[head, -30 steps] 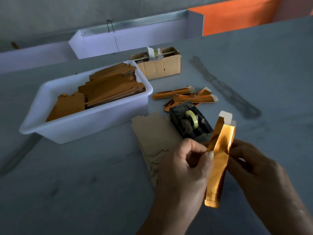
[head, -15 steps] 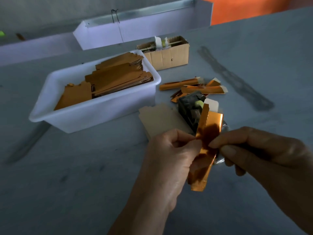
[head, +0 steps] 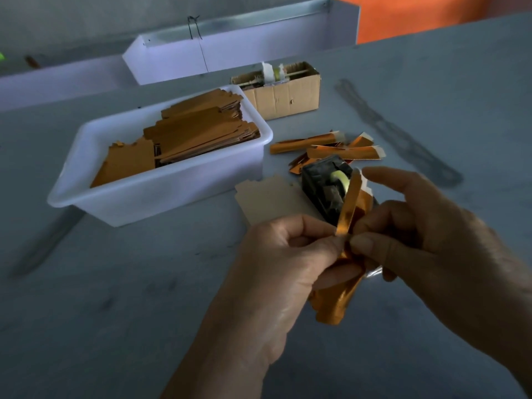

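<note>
Grey tabletop [head: 121,312] fills my remote feed from the head camera, dim and bluish. Over its near half I see both hands holding a gold foil sleeve [head: 331,306] clear of the surface, roughly upright, its lower end hanging below the fingers. The left hand [head: 285,269] is curled, thumb and forefinger pinching the sleeve at about mid-length. The right hand [head: 426,249] pinches the same spot from the other side with thumb and a bent finger, while its forefinger stands out straight above. A narrow flap [head: 349,203] of the sleeve rises between the two hands. Just behind it on the table sits a black tape dispenser [head: 319,185] carrying a yellowish roll. Pale card blanks [head: 267,200] lie just left of the dispenser, and folded gold sleeves [head: 342,152] lie in a loose heap behind it. To the left, a white plastic tub [head: 161,205] holds stacked orange-brown blanks [head: 201,131]. A small cardboard box [head: 285,96] stands at the tub's far right corner, and a white trough [head: 230,59] runs along the back.
</note>
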The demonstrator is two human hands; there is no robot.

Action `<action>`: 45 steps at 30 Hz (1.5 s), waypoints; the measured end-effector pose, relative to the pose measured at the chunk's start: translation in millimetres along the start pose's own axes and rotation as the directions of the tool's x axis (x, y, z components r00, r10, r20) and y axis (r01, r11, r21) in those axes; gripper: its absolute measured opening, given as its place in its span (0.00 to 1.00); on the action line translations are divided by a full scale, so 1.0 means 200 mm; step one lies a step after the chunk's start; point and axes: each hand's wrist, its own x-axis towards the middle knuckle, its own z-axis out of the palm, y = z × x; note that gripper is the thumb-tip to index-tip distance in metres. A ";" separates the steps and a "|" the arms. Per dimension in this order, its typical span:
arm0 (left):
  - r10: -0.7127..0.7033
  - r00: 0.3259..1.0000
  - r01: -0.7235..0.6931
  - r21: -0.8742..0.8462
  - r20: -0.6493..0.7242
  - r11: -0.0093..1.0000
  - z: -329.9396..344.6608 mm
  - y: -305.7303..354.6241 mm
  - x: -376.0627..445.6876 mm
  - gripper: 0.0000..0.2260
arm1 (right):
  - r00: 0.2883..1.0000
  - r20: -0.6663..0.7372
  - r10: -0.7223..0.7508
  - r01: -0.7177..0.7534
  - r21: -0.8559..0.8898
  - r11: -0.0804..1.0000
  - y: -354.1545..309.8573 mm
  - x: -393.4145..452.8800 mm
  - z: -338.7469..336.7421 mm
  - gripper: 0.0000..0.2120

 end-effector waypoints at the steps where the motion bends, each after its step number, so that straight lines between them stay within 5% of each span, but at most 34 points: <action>1: -0.006 1.000 0.007 -0.014 0.024 1.000 -0.01 0.00 0.00 0.06 | 1.000 0.004 0.002 -0.002 -0.002 1.000 -0.01 0.00 0.00 0.25; 6: -0.030 0.994 0.033 -0.027 0.101 0.999 -0.03 0.02 -0.01 0.10 | 1.000 0.005 0.018 -0.018 -0.082 0.997 -0.02 -0.01 0.01 0.24; 24: 0.203 0.953 -0.171 0.157 -0.223 0.973 0.09 -0.11 -0.03 0.09 | 0.979 -0.205 0.001 -0.078 -0.365 0.928 -0.03 -0.07 0.10 0.25; 29: 0.456 0.854 -0.337 0.401 -0.252 0.852 0.10 -0.14 -0.06 0.08 | 0.969 -0.229 0.096 -0.170 -0.325 0.930 -0.04 -0.04 0.06 0.27; 34: 0.564 0.795 -0.430 0.449 -0.222 0.783 0.07 -0.10 -0.10 0.06 | 0.976 -0.207 0.065 -0.104 -0.183 0.978 -0.07 -0.02 0.04 0.23; 40: 0.468 0.825 -0.314 0.431 -0.318 0.846 0.02 -0.07 -0.11 0.06 | 0.996 0.005 0.089 -0.089 0.144 0.986 -0.06 0.01 0.08 0.20; 45: 0.345 0.918 -0.237 0.430 -0.194 0.871 -0.08 -0.02 -0.08 0.06 | 0.997 0.072 0.041 -0.046 0.077 0.996 -0.05 0.06 0.07 0.16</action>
